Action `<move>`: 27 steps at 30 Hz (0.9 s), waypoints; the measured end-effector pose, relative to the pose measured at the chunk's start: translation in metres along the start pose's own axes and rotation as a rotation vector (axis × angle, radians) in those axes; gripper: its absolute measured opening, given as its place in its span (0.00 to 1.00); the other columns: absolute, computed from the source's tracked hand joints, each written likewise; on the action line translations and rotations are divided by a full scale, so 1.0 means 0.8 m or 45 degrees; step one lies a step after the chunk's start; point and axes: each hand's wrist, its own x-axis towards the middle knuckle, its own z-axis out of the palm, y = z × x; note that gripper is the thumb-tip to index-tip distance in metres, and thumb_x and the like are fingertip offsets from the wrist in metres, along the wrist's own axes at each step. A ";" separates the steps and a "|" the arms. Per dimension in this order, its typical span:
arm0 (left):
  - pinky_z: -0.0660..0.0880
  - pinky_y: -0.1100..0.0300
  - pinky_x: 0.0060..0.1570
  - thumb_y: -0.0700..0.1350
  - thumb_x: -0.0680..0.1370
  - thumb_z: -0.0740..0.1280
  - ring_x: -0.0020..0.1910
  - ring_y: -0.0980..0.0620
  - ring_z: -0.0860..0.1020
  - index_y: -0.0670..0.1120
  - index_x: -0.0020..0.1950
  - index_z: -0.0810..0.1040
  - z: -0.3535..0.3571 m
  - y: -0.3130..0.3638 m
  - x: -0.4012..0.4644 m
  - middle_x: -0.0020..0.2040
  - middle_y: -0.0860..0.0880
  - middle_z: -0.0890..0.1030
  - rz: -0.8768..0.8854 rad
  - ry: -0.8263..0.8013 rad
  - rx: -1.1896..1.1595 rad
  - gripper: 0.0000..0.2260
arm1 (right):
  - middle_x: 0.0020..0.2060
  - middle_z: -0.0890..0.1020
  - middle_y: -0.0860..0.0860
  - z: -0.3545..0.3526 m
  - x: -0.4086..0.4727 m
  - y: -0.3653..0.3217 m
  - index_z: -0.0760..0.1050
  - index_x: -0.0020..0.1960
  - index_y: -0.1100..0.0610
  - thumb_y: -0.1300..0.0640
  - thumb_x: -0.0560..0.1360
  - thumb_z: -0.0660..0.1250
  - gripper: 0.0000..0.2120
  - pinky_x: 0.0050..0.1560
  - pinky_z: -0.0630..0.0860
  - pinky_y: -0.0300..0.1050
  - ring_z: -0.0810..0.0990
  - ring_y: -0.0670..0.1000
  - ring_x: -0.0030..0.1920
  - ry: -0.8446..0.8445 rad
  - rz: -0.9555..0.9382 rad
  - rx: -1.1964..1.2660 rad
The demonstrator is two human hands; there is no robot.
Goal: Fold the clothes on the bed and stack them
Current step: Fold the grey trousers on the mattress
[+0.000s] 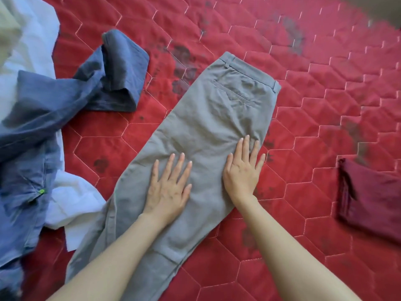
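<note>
One pair of grey trousers lies flat mid-bed, legs folded together, long axis diagonal: waistband toward the far right, hems toward the near left edge. The left hand and right hand press flat on it, fingers straight and spread, grasping nothing. One blue garment and one white cloth lie crumpled at the left edge; one folded maroon garment sits at the right edge of the red quilt.

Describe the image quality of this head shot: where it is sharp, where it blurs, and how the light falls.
Head view: even, soft light, no glare; the grey trousers and both flat hands, left hand and right hand, are sharp; the top right corner is smeared to a blur; the white cloth at the left edge is washed out and soft; wide-angle bending shows in the quilt seams.
</note>
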 end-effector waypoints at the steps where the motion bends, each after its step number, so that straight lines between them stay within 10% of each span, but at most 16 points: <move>1: 0.53 0.37 0.71 0.53 0.79 0.52 0.76 0.42 0.60 0.46 0.76 0.65 0.000 0.002 0.008 0.77 0.43 0.62 0.007 0.018 -0.010 0.26 | 0.78 0.53 0.53 -0.003 0.008 -0.010 0.54 0.78 0.57 0.51 0.83 0.50 0.25 0.76 0.42 0.57 0.47 0.55 0.78 0.046 -0.026 0.039; 9: 0.49 0.34 0.72 0.54 0.78 0.52 0.77 0.44 0.57 0.49 0.75 0.67 0.000 0.010 0.112 0.77 0.45 0.62 -0.009 0.133 0.039 0.25 | 0.78 0.56 0.51 -0.008 0.147 -0.046 0.54 0.78 0.47 0.42 0.81 0.44 0.26 0.76 0.44 0.58 0.53 0.52 0.78 -0.019 -1.010 -0.171; 15: 0.48 0.34 0.72 0.54 0.79 0.52 0.78 0.45 0.55 0.52 0.78 0.59 0.006 0.006 0.112 0.79 0.46 0.57 -0.010 0.202 0.053 0.27 | 0.78 0.51 0.55 -0.042 0.283 0.053 0.47 0.79 0.47 0.39 0.81 0.42 0.28 0.73 0.40 0.68 0.45 0.56 0.78 -0.103 -0.146 -0.107; 23: 0.46 0.35 0.72 0.55 0.80 0.47 0.78 0.45 0.52 0.51 0.78 0.57 0.005 0.006 0.110 0.80 0.46 0.54 -0.015 0.145 0.045 0.27 | 0.77 0.55 0.59 -0.023 0.046 0.047 0.56 0.77 0.59 0.58 0.83 0.56 0.24 0.77 0.51 0.48 0.52 0.55 0.78 0.101 -0.288 0.824; 27: 0.45 0.37 0.73 0.56 0.80 0.45 0.78 0.44 0.49 0.50 0.79 0.56 0.014 0.009 0.085 0.80 0.45 0.53 -0.023 0.138 0.031 0.27 | 0.69 0.71 0.56 0.001 -0.090 0.086 0.66 0.72 0.63 0.71 0.76 0.60 0.24 0.73 0.62 0.47 0.68 0.54 0.70 0.209 0.068 1.038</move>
